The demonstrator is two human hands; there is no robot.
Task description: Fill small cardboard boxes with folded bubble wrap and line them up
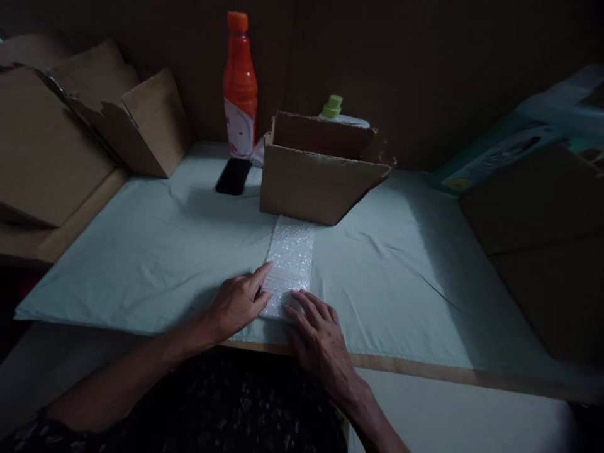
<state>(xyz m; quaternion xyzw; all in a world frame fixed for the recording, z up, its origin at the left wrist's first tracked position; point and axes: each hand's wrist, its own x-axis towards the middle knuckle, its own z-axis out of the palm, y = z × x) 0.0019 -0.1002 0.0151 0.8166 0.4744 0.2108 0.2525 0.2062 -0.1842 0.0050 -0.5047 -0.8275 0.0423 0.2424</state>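
A strip of clear bubble wrap (291, 248) lies flat on the pale cloth, its far end close to the front of a cardboard box. My left hand (239, 305) rests at the left edge of the wrap, with index finger and thumb stretched apart against it. Over the near right corner, my right hand (317, 327) lies with its fingers extended on the wrap. Both hands touch the wrap without gripping it. Whether anything is inside the wrap cannot be made out.
An open cardboard box (321, 185) stands behind the wrap. Beyond are an orange bottle (240, 88), a black phone (233, 176) and a green-capped container (333, 107). Cardboard pieces (51, 138) stand at left. A teal package (500, 151) and dark cardboard (538, 251) are at right.
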